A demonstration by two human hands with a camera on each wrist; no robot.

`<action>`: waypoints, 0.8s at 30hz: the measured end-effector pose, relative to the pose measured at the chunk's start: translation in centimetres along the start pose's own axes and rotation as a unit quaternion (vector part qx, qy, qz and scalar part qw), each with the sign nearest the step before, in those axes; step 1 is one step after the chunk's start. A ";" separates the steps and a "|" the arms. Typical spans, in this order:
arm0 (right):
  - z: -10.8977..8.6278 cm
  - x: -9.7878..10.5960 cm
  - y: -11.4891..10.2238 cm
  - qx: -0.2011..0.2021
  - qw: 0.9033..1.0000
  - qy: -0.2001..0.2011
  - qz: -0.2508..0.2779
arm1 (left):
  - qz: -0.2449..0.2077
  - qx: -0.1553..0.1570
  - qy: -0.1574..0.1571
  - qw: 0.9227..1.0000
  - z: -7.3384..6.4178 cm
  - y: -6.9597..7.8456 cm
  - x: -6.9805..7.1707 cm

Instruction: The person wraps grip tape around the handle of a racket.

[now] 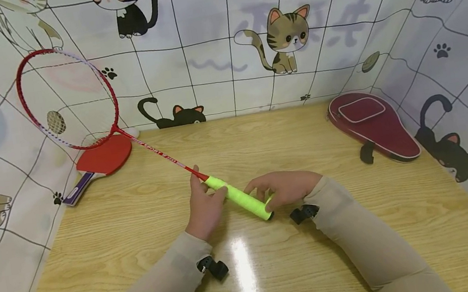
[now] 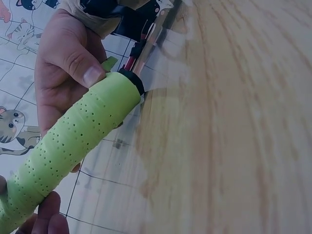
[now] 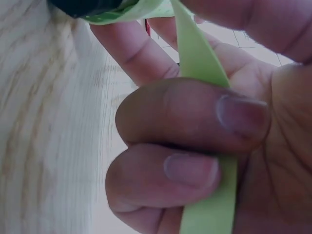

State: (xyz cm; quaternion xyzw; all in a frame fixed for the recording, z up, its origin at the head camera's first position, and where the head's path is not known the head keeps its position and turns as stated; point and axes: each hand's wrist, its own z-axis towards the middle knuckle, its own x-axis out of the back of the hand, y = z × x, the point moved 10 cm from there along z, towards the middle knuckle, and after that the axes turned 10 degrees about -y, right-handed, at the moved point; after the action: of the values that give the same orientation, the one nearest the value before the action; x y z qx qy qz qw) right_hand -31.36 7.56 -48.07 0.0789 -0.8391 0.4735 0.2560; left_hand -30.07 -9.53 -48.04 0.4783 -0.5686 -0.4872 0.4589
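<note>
A red and white badminton racket slants across the middle of the head view, its strung head up at the left. Bright yellow-green perforated grip tape wraps its handle. My left hand grips the upper end of the handle, thumb on top. At the butt end, my right hand has its thumb against the wrapped handle. A loose strip of the tape runs from the butt into the right palm, with curled fingers holding it. The dark butt cap shows beyond the wrap.
A red table tennis bat lies at the back left, partly behind the racket head, near a white ball. A maroon bat case lies at the back right. Cat-print walls enclose the wooden table.
</note>
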 end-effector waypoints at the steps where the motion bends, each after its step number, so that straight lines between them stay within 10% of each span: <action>1: 0.0 0.0 0.0 0.001 1.000 -0.001 0.001 | 0.003 0.000 -0.002 1.000 0.0 0.0 0.0; 24: 0.0 -0.3 -0.3 -0.009 1.000 -0.012 0.010 | 0.001 0.008 -0.015 1.000 0.2 -0.2 -0.1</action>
State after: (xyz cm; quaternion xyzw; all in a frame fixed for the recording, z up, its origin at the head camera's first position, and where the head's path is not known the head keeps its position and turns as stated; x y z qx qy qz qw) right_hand -30.97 7.35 -47.96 0.0741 -0.8468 0.4678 0.2420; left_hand -30.21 -9.40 -48.21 0.4735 -0.5802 -0.4893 0.4469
